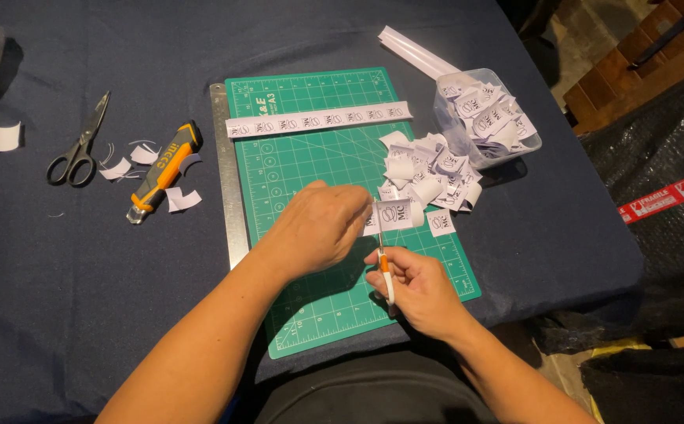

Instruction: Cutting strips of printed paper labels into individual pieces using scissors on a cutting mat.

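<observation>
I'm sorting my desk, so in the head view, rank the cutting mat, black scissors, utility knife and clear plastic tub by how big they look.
1. Green cutting mat
2. Clear plastic tub
3. Black scissors and utility knife: look alike in length, so I won't rank them.

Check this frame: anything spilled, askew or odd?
Cut labels spill from the tipped clear tub onto the green mat. Paper scraps litter the cloth near the knife. Otherwise nothing stands out.
</observation>
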